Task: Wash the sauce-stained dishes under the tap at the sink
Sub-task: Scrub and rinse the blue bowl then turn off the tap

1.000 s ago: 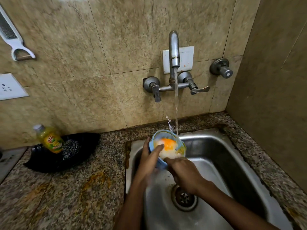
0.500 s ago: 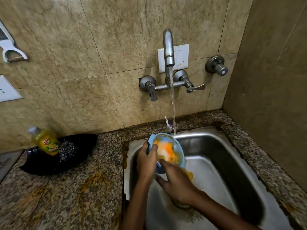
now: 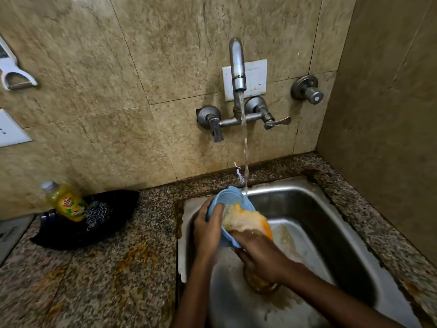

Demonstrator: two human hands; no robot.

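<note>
Bowl (image 3: 228, 200), blue and tilted over the sink (image 3: 295, 195), spills orange sauce water; my left hand (image 3: 208, 229) is wrapped around its left rim, my right hand (image 3: 262, 254) curls under its lower edge, beneath the tap (image 3: 237, 67).

We find one printed item: a yellow bottle (image 3: 67, 202) at the left of the frame, leaning on the counter (image 3: 99, 275), carries a red-and-green label (image 3: 70, 205). Its lettering is blurred; we cannot read the brand. We read no other text, number or sign anywhere.
</note>
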